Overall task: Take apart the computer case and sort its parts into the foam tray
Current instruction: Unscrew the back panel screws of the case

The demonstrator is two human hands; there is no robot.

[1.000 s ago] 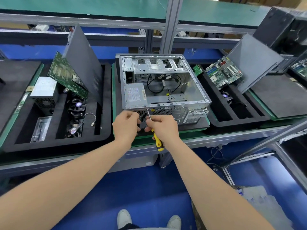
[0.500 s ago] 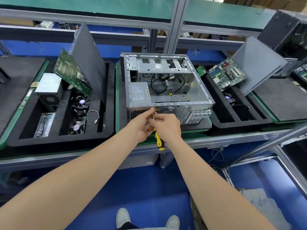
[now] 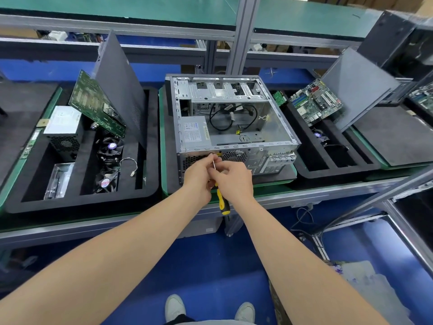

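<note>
**Hands at the rear of the case, screwdriver in the right**

Far left: black foam tray (image 3: 84,202) on the tabletop (image 3: 269,193), partly filled. A power supply (image 3: 63,127) stands in its left slot with a metal bracket (image 3: 58,181) lying nearer the front edge. A green circuit board (image 3: 96,106) leans tilted against a grey side panel (image 3: 119,85), which stands propped at the tray's back right. Two fans (image 3: 111,146) sit in the middle slot, one behind the other. A short white-plugged wire (image 3: 130,165) lies just right of them.

Centre: computer case (image 3: 234,95) lies on its side on a dark mat, open face up, rear panel toward the person. Inside, a power supply unit (image 3: 194,132) is at the left and loops of black cable (image 3: 232,116) in the middle. Drive bays run along the far edge.

Left hand (image 3: 199,179): fingers bunched, tips against the case's rear grille beside the screwdriver's shaft. Cannot tell whether they pinch the shaft, a screw, or nothing.

Right hand (image 3: 234,181): clenched round the screwdriver (image 3: 222,202). The yellow-and-black handle sticks out below the palm and the thin shaft points up at the rear panel. The two hands touch.

Right: second foam tray (image 3: 337,171), just beside the case. A motherboard (image 3: 315,102) leans tilted at its back and another grey panel (image 3: 356,90) is propped behind that. Something small with wires lies in one slot, too dim to name.

Bottom: blue floor (image 3: 210,266) and the toes of two pale shoes (image 3: 174,308).
</note>
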